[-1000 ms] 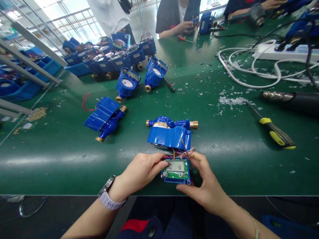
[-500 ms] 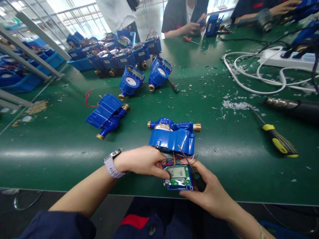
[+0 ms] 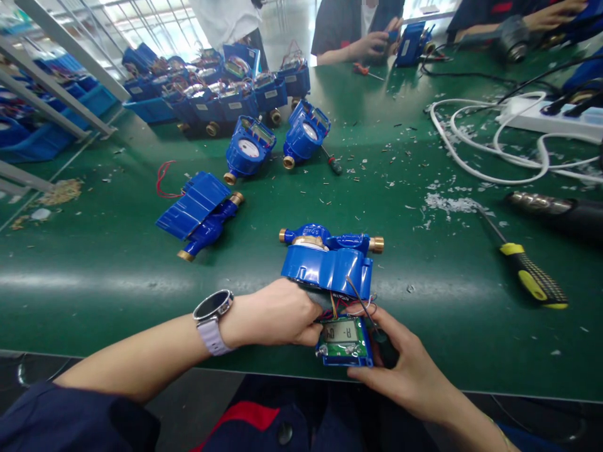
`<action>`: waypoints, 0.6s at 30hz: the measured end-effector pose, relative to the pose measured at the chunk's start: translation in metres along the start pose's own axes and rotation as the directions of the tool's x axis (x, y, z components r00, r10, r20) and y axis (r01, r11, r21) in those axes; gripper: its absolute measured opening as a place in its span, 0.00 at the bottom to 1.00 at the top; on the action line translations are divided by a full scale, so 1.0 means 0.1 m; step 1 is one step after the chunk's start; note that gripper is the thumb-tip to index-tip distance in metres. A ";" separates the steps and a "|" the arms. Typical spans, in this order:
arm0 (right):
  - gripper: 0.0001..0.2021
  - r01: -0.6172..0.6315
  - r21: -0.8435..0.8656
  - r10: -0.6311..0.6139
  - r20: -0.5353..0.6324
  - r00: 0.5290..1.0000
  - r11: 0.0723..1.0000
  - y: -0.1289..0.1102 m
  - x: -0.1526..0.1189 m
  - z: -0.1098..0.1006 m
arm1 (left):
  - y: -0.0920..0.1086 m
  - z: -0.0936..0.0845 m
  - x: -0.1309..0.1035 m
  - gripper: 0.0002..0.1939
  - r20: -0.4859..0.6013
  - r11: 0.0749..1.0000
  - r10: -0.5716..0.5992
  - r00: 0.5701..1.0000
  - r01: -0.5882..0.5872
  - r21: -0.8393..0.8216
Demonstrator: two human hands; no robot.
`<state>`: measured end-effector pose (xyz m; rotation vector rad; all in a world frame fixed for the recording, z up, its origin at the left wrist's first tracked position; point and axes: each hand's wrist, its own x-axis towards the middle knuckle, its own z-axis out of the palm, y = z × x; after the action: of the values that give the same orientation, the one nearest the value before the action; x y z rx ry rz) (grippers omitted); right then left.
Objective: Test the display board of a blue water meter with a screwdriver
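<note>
A small display module (image 3: 345, 342) with a green circuit board and a lit-grey screen lies near the table's front edge, wired to an opened blue water meter (image 3: 325, 267) just beyond it. My right hand (image 3: 400, 358) grips the module's right side and also keeps a dark-handled screwdriver (image 3: 384, 346) against the palm, its shaft pointing up-left. At the module's upper left corner is my left hand (image 3: 282, 314), fingers curled and closed; whatever they pinch is hidden behind them.
Another blue meter (image 3: 202, 216) lies at the left, two more stand behind, near a blue tray (image 3: 151, 110) of meters. At the right are a yellow-black screwdriver (image 3: 534, 276), a heat gun (image 3: 556, 210) and a power strip (image 3: 565, 119). A co-worker's hands (image 3: 377, 45) are across the table.
The left hand has turned and its fingers have curled in more at the module's upper left corner. More of the screen's characters show. The whole view has shifted slightly.
</note>
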<state>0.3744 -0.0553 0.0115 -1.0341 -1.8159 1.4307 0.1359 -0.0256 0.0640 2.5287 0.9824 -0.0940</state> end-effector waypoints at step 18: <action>0.28 0.034 0.253 0.011 -0.173 0.985 0.967 0.00 -0.08 0.30 | 0.04 0.18 -0.11 0.10 0.032 0.697 -0.323 0.946 0.261 -0.668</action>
<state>0.3540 -0.0768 0.0042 -0.9803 -1.4677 1.4732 0.1321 -0.0428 0.0519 1.7128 1.1893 0.2444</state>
